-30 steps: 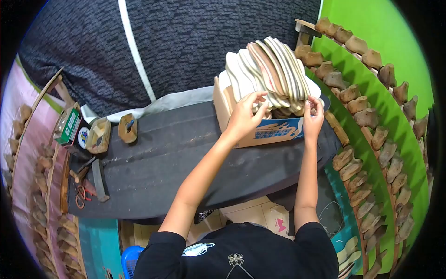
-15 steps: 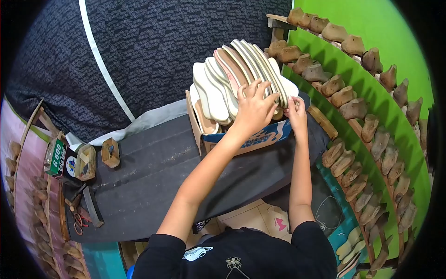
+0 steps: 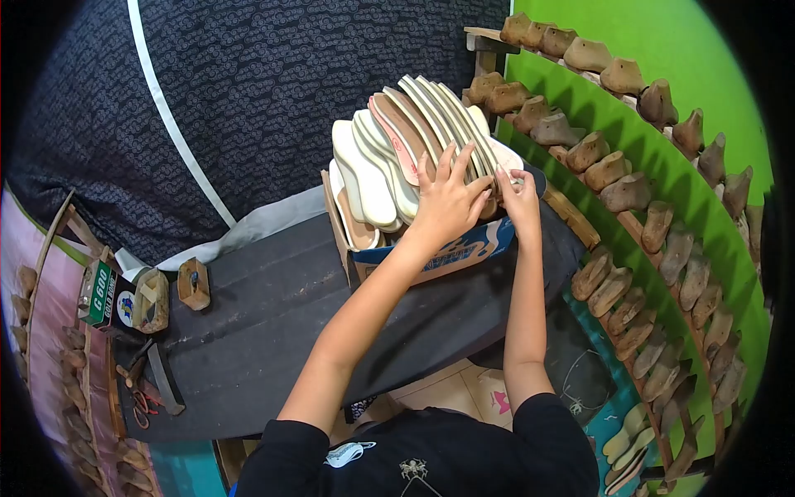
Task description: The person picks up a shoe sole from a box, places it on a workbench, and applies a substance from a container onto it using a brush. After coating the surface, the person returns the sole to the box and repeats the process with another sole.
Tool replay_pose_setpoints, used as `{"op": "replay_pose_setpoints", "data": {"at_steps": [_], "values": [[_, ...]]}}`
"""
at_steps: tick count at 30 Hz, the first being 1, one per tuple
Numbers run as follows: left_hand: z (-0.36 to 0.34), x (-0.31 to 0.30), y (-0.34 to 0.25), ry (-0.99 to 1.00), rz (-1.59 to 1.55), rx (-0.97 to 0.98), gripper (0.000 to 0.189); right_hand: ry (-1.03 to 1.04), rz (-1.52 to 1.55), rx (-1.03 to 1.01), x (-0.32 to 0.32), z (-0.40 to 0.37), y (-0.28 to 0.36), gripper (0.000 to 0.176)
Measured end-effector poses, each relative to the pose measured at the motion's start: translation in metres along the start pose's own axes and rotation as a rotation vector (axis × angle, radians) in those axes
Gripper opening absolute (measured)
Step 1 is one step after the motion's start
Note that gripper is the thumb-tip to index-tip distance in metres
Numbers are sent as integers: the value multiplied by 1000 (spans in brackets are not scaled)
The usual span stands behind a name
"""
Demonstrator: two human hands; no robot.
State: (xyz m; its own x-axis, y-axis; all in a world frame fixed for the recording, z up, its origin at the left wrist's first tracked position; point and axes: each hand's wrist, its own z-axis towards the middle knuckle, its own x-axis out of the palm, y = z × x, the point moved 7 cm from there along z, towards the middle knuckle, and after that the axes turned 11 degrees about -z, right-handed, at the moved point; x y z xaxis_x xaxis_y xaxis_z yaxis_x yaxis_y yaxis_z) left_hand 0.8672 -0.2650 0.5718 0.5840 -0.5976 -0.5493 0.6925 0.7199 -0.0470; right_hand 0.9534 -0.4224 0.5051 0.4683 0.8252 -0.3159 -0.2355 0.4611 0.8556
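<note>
A blue and brown cardboard box (image 3: 464, 253) on the dark table is filled with a fanned stack of shoe soles, several of them white (image 3: 362, 178). My left hand (image 3: 448, 192) rests on the row of soles with its fingers spread, beside a brown and pink insole (image 3: 401, 137). At the right end of the row my right hand (image 3: 520, 201) has its thumb and fingers closed at the lower edge of a sole; exactly which sole it pinches is hard to make out.
Wooden shoe lasts (image 3: 627, 190) line racks along the green wall at right. A G 600 can (image 3: 105, 296), two small containers (image 3: 195, 283) and hand tools (image 3: 142, 383) are at the table's left. A dark patterned cloth (image 3: 273, 91) hangs behind.
My right hand has moved slightly left and its fingers have drawn in at the sole's edge. The view has shifted a little, and my left hand stays on the stack.
</note>
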Motion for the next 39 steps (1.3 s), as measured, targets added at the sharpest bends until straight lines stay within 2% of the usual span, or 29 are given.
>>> {"op": "replay_pose_setpoints", "data": {"at_steps": [2,4,6,7,8,9,10,11,12,13,14,15,17,19,21,25,27,29,33,35,39], "values": [[0,-3,-1,-1,-17,-4,24,11,23,-16,0,-3,5,51],[2,-8,-2,-2,-34,-6,25,-24,172,30,-9,-11,13,46],[6,-14,3,-73,-362,-65,34,-58,292,49,-17,-16,13,43],[9,-15,2,-74,-362,-64,34,-91,413,68,-22,-18,11,40],[12,-18,4,-123,-508,-106,37,-89,499,94,-24,-20,10,37],[14,-21,6,-171,-655,-149,41,-90,498,95,-25,-22,10,37],[16,-18,8,-133,-734,-218,50,-110,511,69,-29,-25,12,37],[19,-19,5,-133,-737,-219,50,-132,524,42,-32,-29,14,38],[18,-15,14,-214,-1101,-417,54,-134,523,41,-31,-33,15,38],[14,-5,21,-295,-1462,-620,58,-145,565,-39,-32,-39,21,37],[15,-5,25,-252,-1527,-666,66,-155,607,-120,-31,-46,28,38],[14,-10,27,-254,-1526,-666,66,-153,607,-120,-28,-53,31,38],[12,-27,33,-449,-1880,-608,70,-161,619,-285,-24,-69,47,40],[3,-55,32,-493,-2008,-521,73,-132,565,-380,-15,-83,56,49],[-14,-82,36,-615,-2176,-586,72,-146,431,-590,-5,-102,74,53],[-68,-137,62,-775,-2133,-557,67,-112,300,-796,22,-139,97,58],[-101,-161,79,-781,-2191,-452,63,-28,348,-818,45,-153,106,58],[-139,-185,92,-947,-2072,-558,66,60,399,-839,68,-170,114,59],[-212,-230,104,-1064,-1994,-543,66,240,410,-888,111,-208,130,61],[-249,-244,108,-1104,-1946,-596,63,339,373,-979,131,-229,139,60],[-321,-266,116,-1169,-1908,-737,63,541,358,-1019,174,-264,139,63]]}}
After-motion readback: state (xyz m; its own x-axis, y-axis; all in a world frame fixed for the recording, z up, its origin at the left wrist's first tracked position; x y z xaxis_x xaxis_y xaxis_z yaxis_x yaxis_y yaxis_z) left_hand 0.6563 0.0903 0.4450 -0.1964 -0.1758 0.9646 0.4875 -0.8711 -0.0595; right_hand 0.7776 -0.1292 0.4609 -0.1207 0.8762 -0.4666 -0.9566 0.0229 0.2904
